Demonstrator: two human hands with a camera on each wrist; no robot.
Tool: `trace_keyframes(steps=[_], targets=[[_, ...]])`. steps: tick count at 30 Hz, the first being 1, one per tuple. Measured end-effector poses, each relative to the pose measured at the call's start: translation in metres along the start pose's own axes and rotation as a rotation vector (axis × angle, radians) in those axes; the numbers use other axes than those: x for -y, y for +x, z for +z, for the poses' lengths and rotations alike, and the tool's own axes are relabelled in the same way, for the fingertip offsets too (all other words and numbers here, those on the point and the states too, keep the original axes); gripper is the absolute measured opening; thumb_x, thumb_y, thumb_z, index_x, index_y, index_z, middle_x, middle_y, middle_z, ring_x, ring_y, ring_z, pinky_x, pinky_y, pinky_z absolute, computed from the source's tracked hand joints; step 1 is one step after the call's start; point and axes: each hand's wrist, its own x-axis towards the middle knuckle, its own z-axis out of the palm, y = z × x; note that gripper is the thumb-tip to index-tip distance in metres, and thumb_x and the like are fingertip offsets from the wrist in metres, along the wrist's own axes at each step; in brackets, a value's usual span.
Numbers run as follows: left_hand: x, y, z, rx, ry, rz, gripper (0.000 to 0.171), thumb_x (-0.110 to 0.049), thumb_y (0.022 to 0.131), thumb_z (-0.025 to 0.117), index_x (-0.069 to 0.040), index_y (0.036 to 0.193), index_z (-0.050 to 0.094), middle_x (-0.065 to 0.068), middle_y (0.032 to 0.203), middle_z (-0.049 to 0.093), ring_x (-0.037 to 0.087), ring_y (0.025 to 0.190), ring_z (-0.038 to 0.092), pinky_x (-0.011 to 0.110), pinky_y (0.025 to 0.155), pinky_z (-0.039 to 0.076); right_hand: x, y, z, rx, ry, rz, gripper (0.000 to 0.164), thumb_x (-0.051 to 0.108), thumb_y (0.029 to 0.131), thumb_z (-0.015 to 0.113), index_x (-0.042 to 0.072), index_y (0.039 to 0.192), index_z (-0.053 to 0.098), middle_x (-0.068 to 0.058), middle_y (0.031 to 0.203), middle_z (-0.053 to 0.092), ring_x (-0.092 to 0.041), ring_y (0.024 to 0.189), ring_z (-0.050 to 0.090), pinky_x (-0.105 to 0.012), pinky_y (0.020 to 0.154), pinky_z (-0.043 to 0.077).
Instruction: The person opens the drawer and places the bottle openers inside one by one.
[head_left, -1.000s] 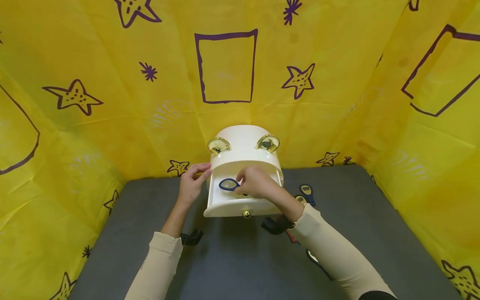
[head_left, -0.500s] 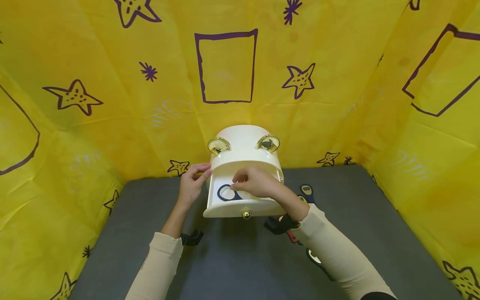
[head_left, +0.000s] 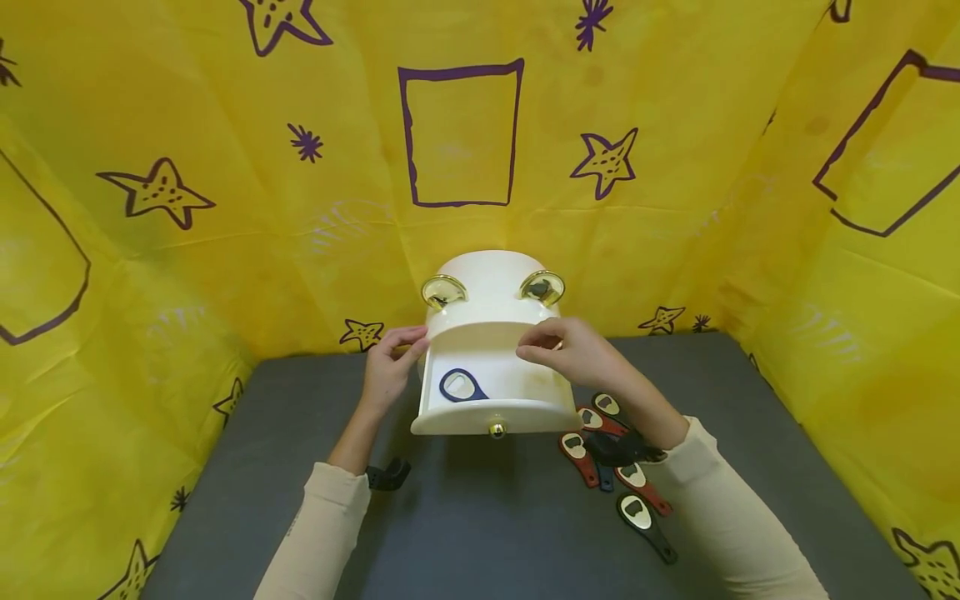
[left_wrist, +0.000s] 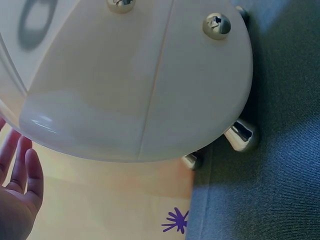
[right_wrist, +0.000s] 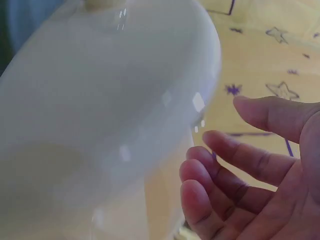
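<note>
A yellow cloth (head_left: pixel 247 283) encloses the work area on three sides; its folds carry purple drawings of stars (head_left: pixel 609 164), spiky bursts and four-sided outlines. Below it lies a dark grey table (head_left: pixel 480 533) with a woven surface in the left wrist view. Near its back edge stands a glossy white cabinet (head_left: pixel 491 287), rounded at the top, on shiny metal feet (left_wrist: pixel 242 135). Beige sleeves (head_left: pixel 738 508) cover both forearms; a line of dark print on the left one is too small to read.

A drawer (head_left: pixel 450 422) is pulled out toward the person. The left hand (head_left: pixel 384 373) is at the cabinet's left side, its fingers extended and slightly apart, fingertips at the edge. The right hand (head_left: pixel 577 352) hangs over the drawer's right side, holding nothing, its fingers loosely bent and the thumb apart from them.

A blue bottle opener (head_left: pixel 459 386) lies in the left front part of the drawer, ring to the left. More bottle openers (head_left: pixel 637 512), red, black and blue, lie on the table to the right, some partly hidden by the black strap (head_left: pixel 618 450) at the right wrist. Two gold discs (head_left: pixel 444 291) flank the cabinet's upper front; a gold knob (head_left: pixel 497 430) marks the drawer's middle.
</note>
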Motion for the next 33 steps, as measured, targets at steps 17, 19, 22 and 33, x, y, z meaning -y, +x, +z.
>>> trace_keyframes(steps=[17,19,22,33], targets=[[0.001,0.000,0.001,-0.020,-0.035,0.010,0.022,0.004,0.087,0.068,0.016,0.105,0.067,0.034,0.114,0.062,-0.004,0.095,0.058,0.010,0.078,0.049,-0.068,-0.052,-0.023,-0.134,-0.009,0.104,0.027,0.023,0.095,0.064,0.000,0.109,0.070,-0.013,0.096,0.071,-0.012,0.072,0.056,-0.025,0.061,0.048],[0.000,0.000,0.001,-0.020,-0.040,0.012,0.022,0.005,0.087,0.068,0.017,0.105,0.066,0.035,0.113,0.061,-0.005,0.095,0.058,0.009,0.078,0.049,-0.076,-0.057,-0.022,-0.135,-0.023,0.125,0.028,0.024,0.096,0.063,0.000,0.110,0.069,-0.014,0.097,0.071,-0.013,0.074,0.057,-0.026,0.062,0.048],[0.001,0.001,0.002,-0.017,-0.048,0.009,0.023,0.005,0.086,0.068,0.017,0.106,0.066,0.034,0.113,0.061,-0.005,0.094,0.058,0.008,0.078,0.050,-0.088,-0.064,-0.021,-0.142,-0.042,0.155,0.030,0.024,0.096,0.062,-0.001,0.111,0.069,-0.016,0.100,0.071,-0.013,0.079,0.060,-0.026,0.064,0.050],[0.001,0.000,0.001,-0.006,-0.037,0.008,0.023,0.003,0.087,0.067,0.016,0.106,0.066,0.033,0.115,0.061,-0.001,0.096,0.057,0.009,0.077,0.050,-0.132,-0.090,-0.013,-0.135,-0.063,0.274,0.035,0.029,0.096,0.062,-0.002,0.110,0.069,-0.008,0.089,0.069,-0.018,0.072,0.055,-0.027,0.059,0.045]])
